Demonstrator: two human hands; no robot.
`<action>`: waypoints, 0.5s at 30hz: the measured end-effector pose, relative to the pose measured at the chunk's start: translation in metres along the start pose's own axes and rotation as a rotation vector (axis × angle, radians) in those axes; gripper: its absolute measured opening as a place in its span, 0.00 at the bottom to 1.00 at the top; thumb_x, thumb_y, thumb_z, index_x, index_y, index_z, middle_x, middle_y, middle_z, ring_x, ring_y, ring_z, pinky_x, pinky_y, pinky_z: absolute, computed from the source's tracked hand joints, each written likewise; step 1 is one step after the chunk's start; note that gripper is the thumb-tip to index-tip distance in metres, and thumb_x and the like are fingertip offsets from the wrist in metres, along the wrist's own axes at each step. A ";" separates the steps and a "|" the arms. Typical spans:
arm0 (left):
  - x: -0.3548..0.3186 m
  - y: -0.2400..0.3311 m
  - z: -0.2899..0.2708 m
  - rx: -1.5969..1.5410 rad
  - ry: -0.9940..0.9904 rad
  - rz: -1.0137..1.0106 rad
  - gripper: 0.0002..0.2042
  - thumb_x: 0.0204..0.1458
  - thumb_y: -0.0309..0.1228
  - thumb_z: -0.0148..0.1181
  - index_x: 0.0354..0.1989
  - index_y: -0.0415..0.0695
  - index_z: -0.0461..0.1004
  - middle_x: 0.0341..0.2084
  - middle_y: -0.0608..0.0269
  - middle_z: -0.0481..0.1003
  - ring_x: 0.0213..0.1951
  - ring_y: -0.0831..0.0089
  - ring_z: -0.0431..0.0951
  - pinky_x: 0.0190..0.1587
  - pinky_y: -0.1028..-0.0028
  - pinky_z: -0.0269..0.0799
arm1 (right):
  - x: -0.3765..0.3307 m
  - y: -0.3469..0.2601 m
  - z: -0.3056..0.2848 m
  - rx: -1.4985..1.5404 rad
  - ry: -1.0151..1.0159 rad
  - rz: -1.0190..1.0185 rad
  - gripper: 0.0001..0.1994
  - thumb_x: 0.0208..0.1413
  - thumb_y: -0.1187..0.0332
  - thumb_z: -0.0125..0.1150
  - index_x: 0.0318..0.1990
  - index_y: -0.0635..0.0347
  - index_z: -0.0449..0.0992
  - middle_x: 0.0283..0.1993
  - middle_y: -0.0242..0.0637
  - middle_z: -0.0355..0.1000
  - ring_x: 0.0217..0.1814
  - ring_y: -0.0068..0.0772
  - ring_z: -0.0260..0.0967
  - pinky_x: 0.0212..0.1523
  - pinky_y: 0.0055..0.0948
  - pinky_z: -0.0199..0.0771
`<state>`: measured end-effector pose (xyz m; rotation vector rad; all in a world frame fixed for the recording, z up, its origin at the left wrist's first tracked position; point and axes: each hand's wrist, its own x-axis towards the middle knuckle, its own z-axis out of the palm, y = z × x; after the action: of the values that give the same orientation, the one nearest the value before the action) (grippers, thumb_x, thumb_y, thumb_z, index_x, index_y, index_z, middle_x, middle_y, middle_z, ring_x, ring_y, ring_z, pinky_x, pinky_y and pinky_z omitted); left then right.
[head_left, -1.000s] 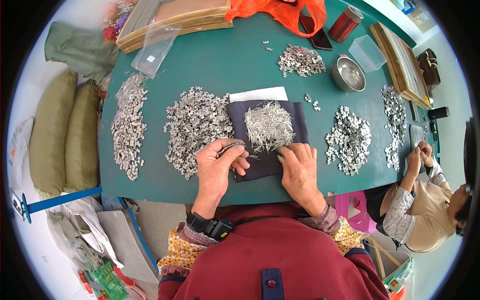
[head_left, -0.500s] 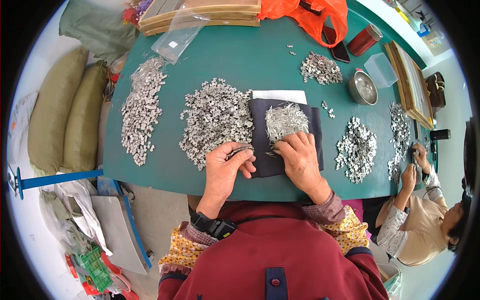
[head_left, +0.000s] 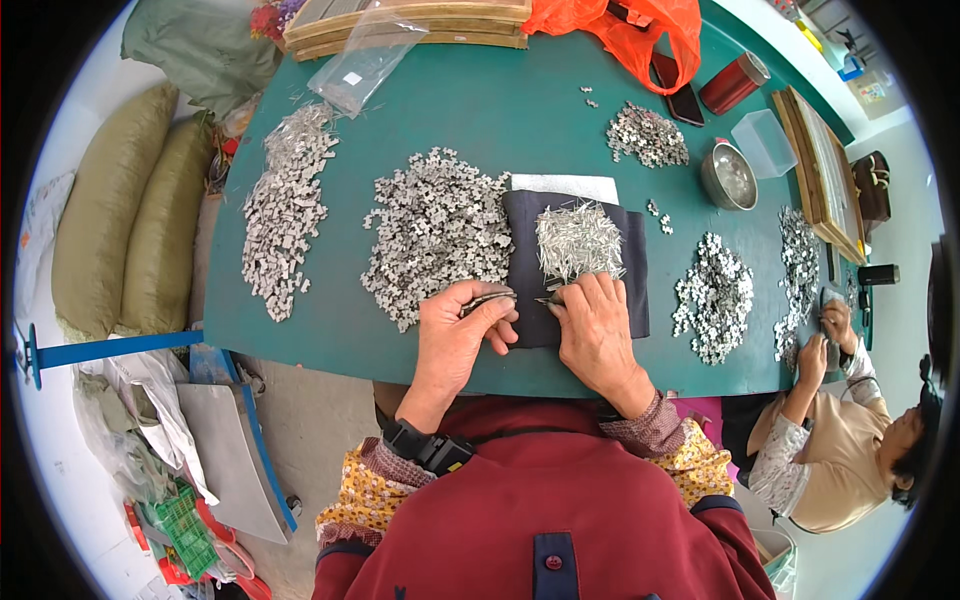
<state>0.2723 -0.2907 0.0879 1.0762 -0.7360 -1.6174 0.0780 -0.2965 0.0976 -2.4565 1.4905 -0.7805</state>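
Note:
My left hand is closed around a dark, curved row of small metal pieces, its end showing between thumb and forefinger. Opposite it, just to the right, my right hand pinches a thin metal pin pointed toward that row; a small gap separates the two. Both hands are over the near part of a dark cloth. Beyond my right fingers, a heap of silvery pins lies on the cloth. Left of the cloth spreads a large pile of small notched metal pieces.
More pieces and a clear bag lie at left on the green table. At right are another pile, a metal bowl, a clear box and a red flask. A co-worker sits at the right edge.
My right hand has drawn back slightly from the pin heap, and a pin now shows at its fingertips, facing the left hand. The left hand keeps its hold. The whole view has shifted slightly.

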 end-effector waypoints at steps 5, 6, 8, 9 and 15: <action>0.000 0.000 0.002 0.004 -0.013 -0.004 0.06 0.55 0.21 0.62 0.39 0.31 0.77 0.26 0.52 0.79 0.22 0.70 0.79 0.21 0.77 0.75 | 0.001 0.002 0.000 -0.024 -0.021 0.026 0.06 0.49 0.75 0.61 0.33 0.61 0.70 0.33 0.40 0.63 0.38 0.43 0.62 0.41 0.40 0.59; 0.000 0.000 0.002 0.015 -0.017 -0.010 0.06 0.55 0.21 0.62 0.39 0.31 0.77 0.26 0.52 0.79 0.22 0.70 0.79 0.21 0.77 0.75 | 0.000 0.003 0.000 -0.022 -0.020 0.026 0.06 0.49 0.75 0.61 0.33 0.61 0.70 0.33 0.40 0.63 0.38 0.43 0.62 0.41 0.40 0.59; -0.001 0.000 0.003 0.028 -0.020 -0.017 0.06 0.55 0.21 0.62 0.39 0.31 0.77 0.26 0.52 0.79 0.22 0.71 0.79 0.21 0.77 0.75 | -0.002 0.005 0.000 -0.035 -0.001 0.029 0.06 0.49 0.75 0.60 0.33 0.61 0.70 0.33 0.40 0.63 0.39 0.43 0.62 0.41 0.40 0.59; -0.001 0.000 0.004 0.035 -0.026 -0.013 0.06 0.55 0.21 0.62 0.39 0.31 0.78 0.26 0.52 0.79 0.22 0.71 0.79 0.21 0.77 0.75 | -0.003 0.004 -0.001 -0.034 0.001 0.031 0.06 0.49 0.75 0.60 0.33 0.61 0.70 0.33 0.40 0.63 0.39 0.43 0.62 0.41 0.40 0.59; -0.001 0.000 0.008 0.065 -0.040 -0.014 0.06 0.55 0.22 0.61 0.39 0.31 0.78 0.26 0.53 0.79 0.22 0.71 0.79 0.21 0.78 0.74 | -0.002 0.002 -0.003 -0.038 -0.037 -0.001 0.08 0.48 0.78 0.61 0.35 0.62 0.70 0.34 0.41 0.65 0.39 0.46 0.62 0.41 0.41 0.59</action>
<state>0.2651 -0.2897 0.0911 1.1003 -0.8146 -1.6406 0.0744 -0.2957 0.0984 -2.4851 1.5058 -0.7092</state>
